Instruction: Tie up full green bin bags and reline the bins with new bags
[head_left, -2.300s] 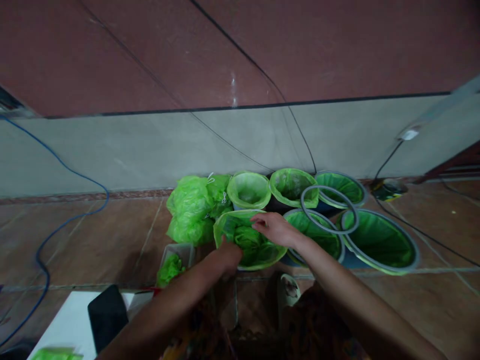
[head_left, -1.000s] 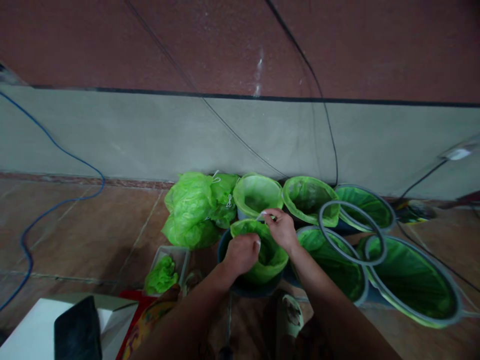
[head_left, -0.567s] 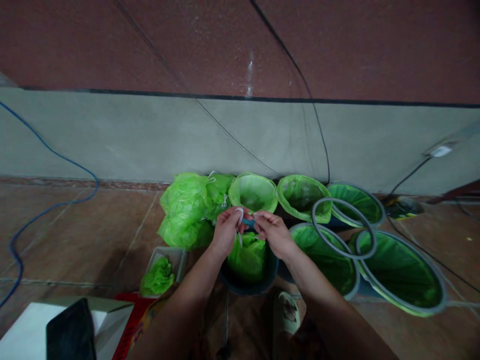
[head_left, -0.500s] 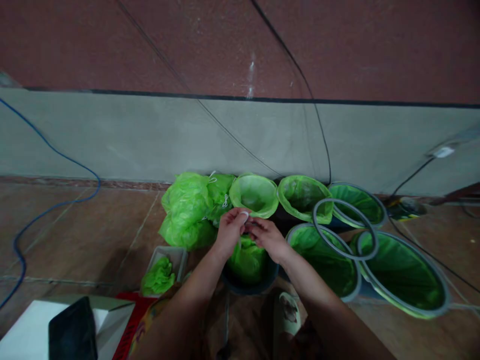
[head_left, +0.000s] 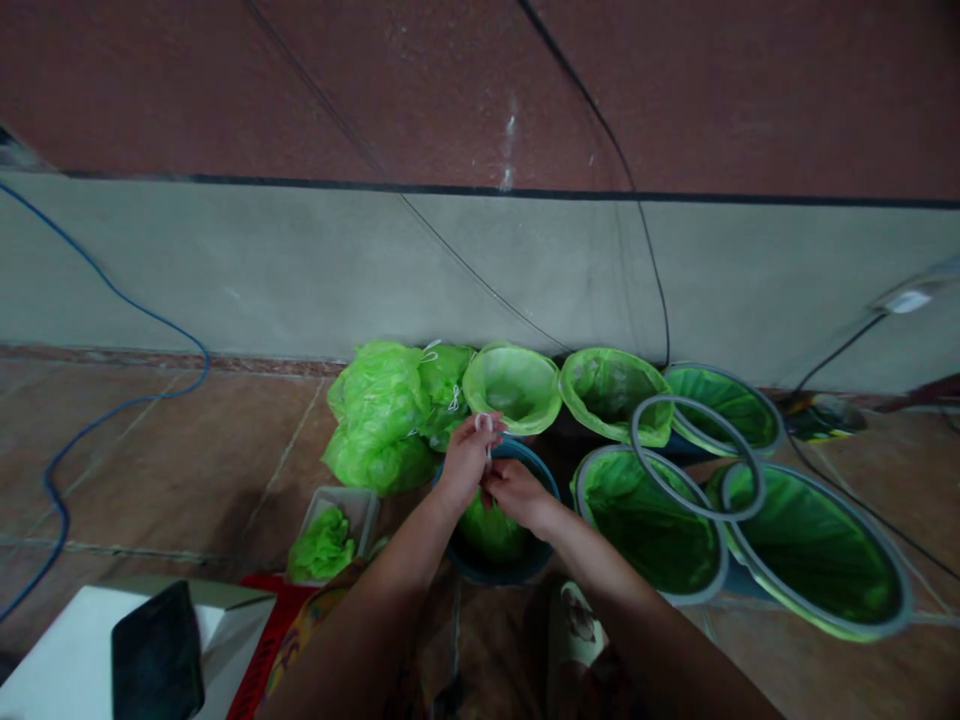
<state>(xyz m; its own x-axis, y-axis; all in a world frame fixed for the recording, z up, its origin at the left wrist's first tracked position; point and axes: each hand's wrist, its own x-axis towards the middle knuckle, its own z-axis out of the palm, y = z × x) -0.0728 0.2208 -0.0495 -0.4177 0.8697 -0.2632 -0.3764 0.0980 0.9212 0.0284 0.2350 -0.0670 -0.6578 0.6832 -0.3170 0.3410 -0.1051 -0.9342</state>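
Observation:
My left hand (head_left: 465, 458) is closed on a white drawstring (head_left: 489, 428), whose loop shows above its fingers. Just below and to the right, my right hand (head_left: 519, 490) is closed at the gathered neck of a green plastic bag (head_left: 491, 535). That bag sits inside a round dark blue bin (head_left: 546, 468), between my forearms. My right fingertips partly hide the neck and the lower end of the string. Left of the bin, several full green bags (head_left: 379, 415) with white ties lean against the wall.
Green-lined bins (head_left: 514, 385) stand along the wall, with more bins (head_left: 649, 525) at right. A loose grey ring (head_left: 641, 435) and another lie across them. At left are a plastic tub (head_left: 364, 515) of green bags and a phone (head_left: 157, 655) on a white box (head_left: 71, 650).
My left hand has drawn the white string up into a longer loop. My right hand has shifted down to the bag's neck, and the bag looks gathered tighter and lower in the bin.

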